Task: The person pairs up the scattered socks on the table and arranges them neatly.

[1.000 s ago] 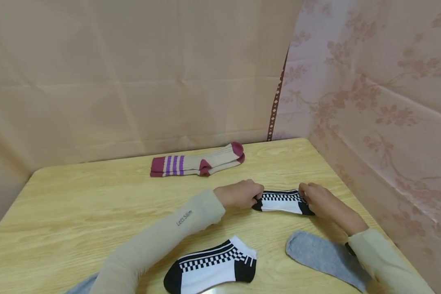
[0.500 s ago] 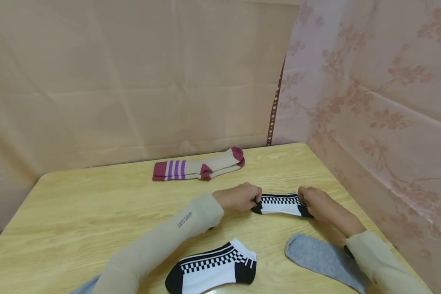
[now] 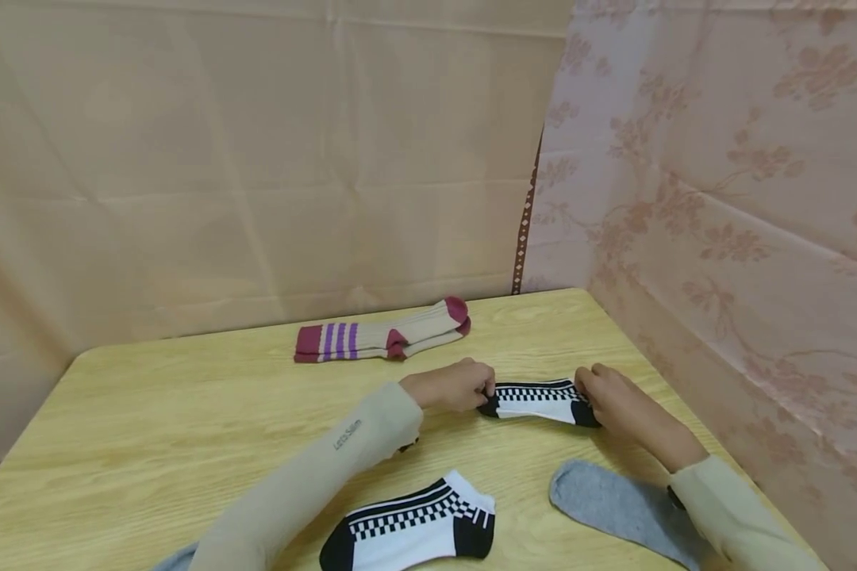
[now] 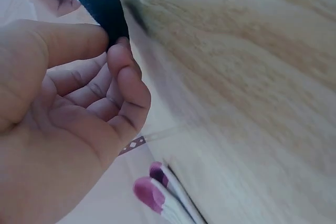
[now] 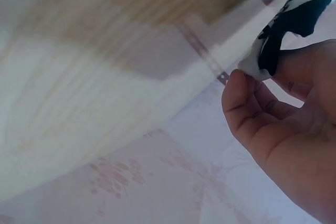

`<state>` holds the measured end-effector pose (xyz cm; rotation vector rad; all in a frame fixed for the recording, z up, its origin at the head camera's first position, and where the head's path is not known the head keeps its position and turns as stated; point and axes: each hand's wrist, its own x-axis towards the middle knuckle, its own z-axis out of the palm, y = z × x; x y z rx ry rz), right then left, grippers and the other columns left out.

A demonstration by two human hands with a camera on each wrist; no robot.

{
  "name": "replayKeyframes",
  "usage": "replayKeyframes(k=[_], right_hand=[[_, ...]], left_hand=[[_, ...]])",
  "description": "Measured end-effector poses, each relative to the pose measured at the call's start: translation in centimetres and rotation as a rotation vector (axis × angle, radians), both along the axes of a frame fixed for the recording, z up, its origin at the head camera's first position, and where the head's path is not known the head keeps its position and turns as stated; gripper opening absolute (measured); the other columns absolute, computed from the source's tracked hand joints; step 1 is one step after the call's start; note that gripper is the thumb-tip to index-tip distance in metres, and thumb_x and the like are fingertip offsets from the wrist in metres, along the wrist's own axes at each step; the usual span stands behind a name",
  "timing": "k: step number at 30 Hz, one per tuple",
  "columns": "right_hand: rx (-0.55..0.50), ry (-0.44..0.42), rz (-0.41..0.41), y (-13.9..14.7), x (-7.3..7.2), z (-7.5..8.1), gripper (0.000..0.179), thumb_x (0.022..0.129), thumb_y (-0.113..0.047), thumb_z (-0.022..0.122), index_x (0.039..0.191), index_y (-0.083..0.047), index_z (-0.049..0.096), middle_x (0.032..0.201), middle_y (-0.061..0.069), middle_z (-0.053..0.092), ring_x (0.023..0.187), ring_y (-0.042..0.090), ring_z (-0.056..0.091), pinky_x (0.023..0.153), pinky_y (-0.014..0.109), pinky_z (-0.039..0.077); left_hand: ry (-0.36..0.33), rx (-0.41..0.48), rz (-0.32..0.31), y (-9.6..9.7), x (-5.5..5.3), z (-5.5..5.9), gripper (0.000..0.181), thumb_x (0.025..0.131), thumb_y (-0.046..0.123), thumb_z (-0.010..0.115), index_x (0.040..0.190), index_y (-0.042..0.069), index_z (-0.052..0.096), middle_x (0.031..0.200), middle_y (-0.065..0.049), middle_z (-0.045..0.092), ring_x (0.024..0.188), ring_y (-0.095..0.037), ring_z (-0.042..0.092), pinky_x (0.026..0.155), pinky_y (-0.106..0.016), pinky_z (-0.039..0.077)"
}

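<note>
A white ankle sock (image 3: 536,405) with black toe, black heel and a checkered band is stretched between both hands at the right of the table. My left hand (image 3: 455,385) pinches its black toe (image 4: 105,11) between thumb and fingertips. At the cuff end, my right hand (image 3: 617,400) pinches the white edge (image 5: 254,66), close to the black heel (image 5: 294,27). A matching checkered sock (image 3: 407,527) lies flat at the front, toe to the left. Below my right hand is a grey sock (image 3: 614,507), partly hidden by the right sleeve.
A pair of beige socks (image 3: 371,337) with maroon ends and purple stripes lies near the table's back edge. Something grey (image 3: 174,559) peeks out beside the left sleeve. Beige cloth (image 3: 257,159) hangs behind the table (image 3: 150,428); pink floral cloth (image 3: 721,198) lines its right side.
The head view has shifted slightly, so everything sits a little lower and further left. Both hands keep their pinch on the checkered sock, which hardly moves over the table.
</note>
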<state>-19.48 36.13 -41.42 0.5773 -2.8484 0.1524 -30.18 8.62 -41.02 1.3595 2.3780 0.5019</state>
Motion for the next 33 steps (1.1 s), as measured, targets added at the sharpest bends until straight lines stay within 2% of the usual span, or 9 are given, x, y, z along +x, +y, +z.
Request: replayKeyframes(k=[4, 12, 18, 26, 33], right_hand=[[0.030, 0.040, -0.016, -0.4, 0.3, 0.6, 0.030, 0.079, 0.019, 0.061, 0.081, -0.009, 0.051, 0.072, 0.000, 0.042, 0.062, 0.014, 0.038, 0.054, 0.028, 0.034], [0.040, 0.166, 0.047, -1.3, 0.8, 0.8, 0.030, 0.077, 0.021, 0.062, 0.082, -0.007, 0.051, 0.072, 0.000, 0.040, 0.062, 0.015, 0.039, 0.055, 0.028, 0.035], [0.033, 0.186, 0.054, -2.1, 1.3, 1.1, 0.030, 0.077, 0.021, 0.064, 0.082, -0.007, 0.052, 0.072, 0.001, 0.042, 0.064, 0.017, 0.042, 0.056, 0.031, 0.038], [0.027, 0.215, 0.046, -3.0, 1.2, 1.6, 0.028, 0.076, 0.021, 0.063, 0.084, -0.004, 0.055, 0.074, 0.003, 0.046, 0.066, 0.020, 0.048, 0.058, 0.034, 0.042], [0.019, 0.257, 0.062, -3.6, 1.4, 1.9, 0.032, 0.071, 0.023, 0.067, 0.084, -0.004, 0.056, 0.074, 0.004, 0.047, 0.066, 0.021, 0.049, 0.057, 0.034, 0.043]], left_hand=[[0.008, 0.034, -0.017, -0.6, 0.1, 0.3, 0.012, 0.098, 0.006, 0.061, 0.108, 0.006, 0.066, 0.089, 0.003, 0.063, 0.074, -0.008, 0.052, 0.075, -0.018, 0.047], [0.096, 0.066, -0.025, -1.8, 0.9, 1.0, 0.015, 0.096, 0.000, 0.060, 0.109, 0.003, 0.067, 0.107, -0.005, 0.069, 0.093, -0.007, 0.060, 0.082, -0.017, 0.049], [0.120, 0.087, -0.025, -2.9, 1.8, 1.8, 0.014, 0.097, 0.000, 0.058, 0.108, 0.002, 0.066, 0.106, -0.007, 0.069, 0.092, -0.009, 0.060, 0.080, -0.017, 0.050], [0.151, 0.090, -0.026, -4.0, 1.9, 2.2, 0.018, 0.097, 0.003, 0.059, 0.114, 0.003, 0.065, 0.113, -0.009, 0.069, 0.103, -0.012, 0.063, 0.088, -0.019, 0.050], [0.162, 0.078, -0.011, -4.6, 2.4, 2.6, 0.019, 0.098, 0.003, 0.060, 0.116, 0.003, 0.064, 0.115, -0.009, 0.068, 0.105, -0.014, 0.063, 0.090, -0.021, 0.050]])
